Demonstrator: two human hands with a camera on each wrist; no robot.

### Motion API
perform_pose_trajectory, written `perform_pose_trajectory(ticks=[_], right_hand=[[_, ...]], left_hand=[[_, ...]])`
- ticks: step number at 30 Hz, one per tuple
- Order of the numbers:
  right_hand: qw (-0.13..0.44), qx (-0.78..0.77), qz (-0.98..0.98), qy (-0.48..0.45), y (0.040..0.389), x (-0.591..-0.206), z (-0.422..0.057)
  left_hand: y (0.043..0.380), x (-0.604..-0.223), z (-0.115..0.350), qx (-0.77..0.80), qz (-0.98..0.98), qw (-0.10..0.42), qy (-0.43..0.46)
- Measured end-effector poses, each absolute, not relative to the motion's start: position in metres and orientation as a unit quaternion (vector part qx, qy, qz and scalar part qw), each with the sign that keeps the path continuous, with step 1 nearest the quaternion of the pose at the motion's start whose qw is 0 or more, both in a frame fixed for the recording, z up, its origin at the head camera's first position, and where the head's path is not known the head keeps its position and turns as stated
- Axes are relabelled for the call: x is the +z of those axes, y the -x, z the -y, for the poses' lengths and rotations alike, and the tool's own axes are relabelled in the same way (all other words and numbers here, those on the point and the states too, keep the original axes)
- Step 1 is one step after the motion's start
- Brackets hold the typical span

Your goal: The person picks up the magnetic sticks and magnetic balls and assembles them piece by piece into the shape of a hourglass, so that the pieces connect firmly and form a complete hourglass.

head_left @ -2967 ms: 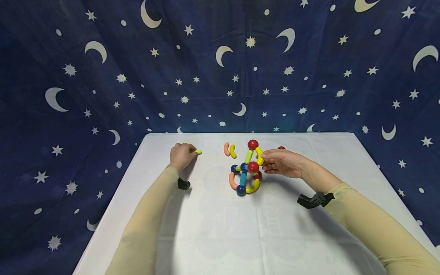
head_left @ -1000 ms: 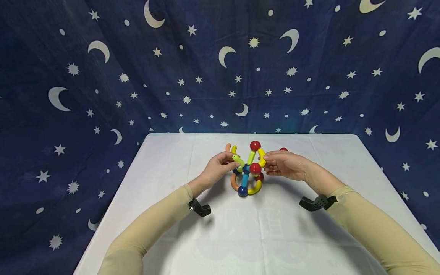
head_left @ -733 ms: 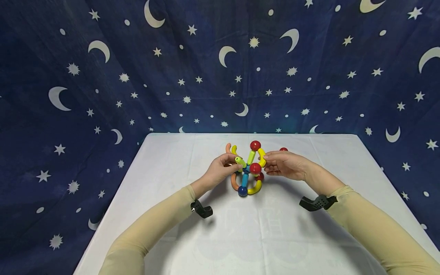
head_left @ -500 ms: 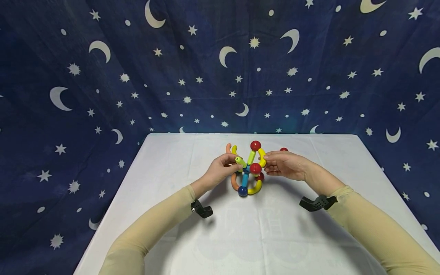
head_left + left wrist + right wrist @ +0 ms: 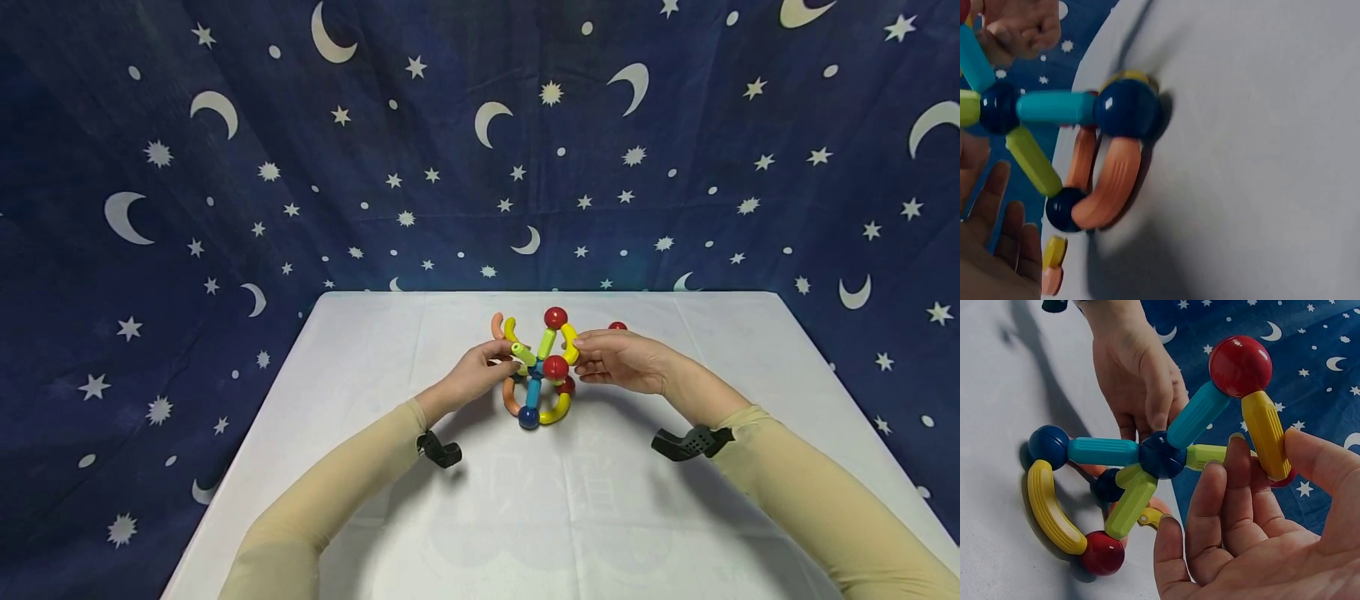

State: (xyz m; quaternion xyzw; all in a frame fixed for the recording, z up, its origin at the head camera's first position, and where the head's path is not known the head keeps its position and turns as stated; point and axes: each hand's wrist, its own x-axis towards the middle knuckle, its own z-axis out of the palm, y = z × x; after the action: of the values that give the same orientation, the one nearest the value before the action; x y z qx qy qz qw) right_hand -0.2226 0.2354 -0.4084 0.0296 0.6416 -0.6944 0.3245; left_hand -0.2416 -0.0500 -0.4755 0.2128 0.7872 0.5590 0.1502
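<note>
A model of magnetic sticks and balls stands on the white table. At its hub is a dark blue ball [image 5: 1163,455] with blue and green sticks around it. My left hand [image 5: 472,377] pinches a light green stick [image 5: 522,353] whose lower end is at the hub. Its fingertips are partly outside the left wrist view. With thumb and fingers, my right hand [image 5: 628,358] holds a yellow curved stick [image 5: 1266,434] hanging from a red ball [image 5: 1240,365]. Lower down, an orange curved stick [image 5: 1110,187] and a yellow curved stick [image 5: 1050,509] join other balls.
Behind my left hand lie a loose orange curved stick [image 5: 497,326] and a yellow one [image 5: 510,328]. One red ball [image 5: 617,326] shows behind my right hand. A dark blue cloth [image 5: 420,167] with moons and stars hangs behind the white table [image 5: 480,533].
My left hand has brought the green stick from the table's left over to the model's hub, and tilted it slightly there. My right hand stays at the yellow curved stick.
</note>
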Motion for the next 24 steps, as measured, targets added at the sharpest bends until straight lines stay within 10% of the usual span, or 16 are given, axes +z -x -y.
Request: perform_pose_trajectory(ticks=[24], right_hand=[[0.326,-0.659,-0.677,-0.028,0.24,-0.405,-0.223]], left_hand=[[0.245,-0.487,0.07,0.319,-0.901,0.091,-0.281]])
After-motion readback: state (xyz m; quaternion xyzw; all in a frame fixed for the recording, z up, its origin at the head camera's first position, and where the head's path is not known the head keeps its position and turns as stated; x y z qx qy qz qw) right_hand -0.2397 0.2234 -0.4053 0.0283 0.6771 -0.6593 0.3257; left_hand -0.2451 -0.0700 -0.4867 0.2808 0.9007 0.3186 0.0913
